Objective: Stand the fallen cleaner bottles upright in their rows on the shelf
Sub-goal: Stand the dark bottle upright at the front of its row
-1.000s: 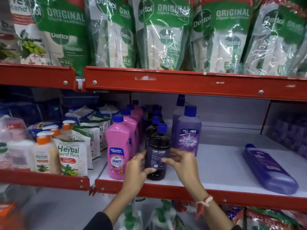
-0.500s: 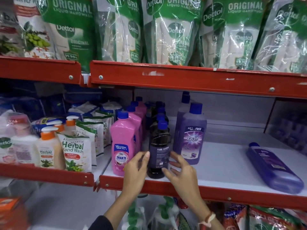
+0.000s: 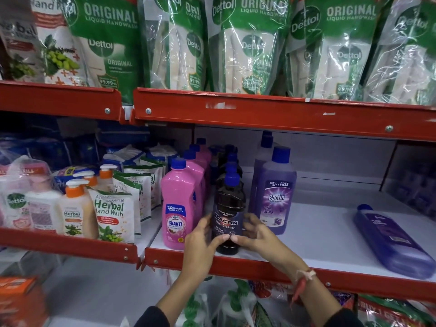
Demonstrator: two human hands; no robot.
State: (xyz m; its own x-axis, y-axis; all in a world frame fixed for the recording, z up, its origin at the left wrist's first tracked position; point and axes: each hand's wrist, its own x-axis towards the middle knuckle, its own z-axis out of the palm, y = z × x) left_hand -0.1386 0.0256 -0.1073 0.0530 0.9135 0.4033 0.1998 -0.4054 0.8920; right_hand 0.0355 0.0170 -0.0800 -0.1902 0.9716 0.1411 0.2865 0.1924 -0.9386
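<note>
Spanning the whole width, the red-edged shelf (image 3: 271,264) carries three upright rows of floor cleaner: pink bottles (image 3: 178,204) at about nine o'clock of the hands, dark bottles in the middle, and purple Bactin bottles (image 3: 274,197) at about one o'clock. Well apart from these rows, at three o'clock near the shelf's right end, one fallen purple bottle (image 3: 392,241) lies flat on its side with its blue cap pointing toward the back wall at eleven o'clock; this looks like the next thing to right. It appears full, so it is likely fairly heavy, with rigid, smooth plastic walls and a glossy label that could slip; taking it around the broad body near the middle, then tipping it up onto its base, seems safer than pulling at the narrow neck or cap. At the front of the middle row stands the dark Bactin bottle (image 3: 227,217), upright just behind the shelf lip, between the pink and purple fronts. The left hand (image 3: 203,241) and right hand (image 3: 258,237) clasp its lower body from either side, thumbs nearly meeting across the label. A red thread (image 3: 304,278) circles the right wrist.
</note>
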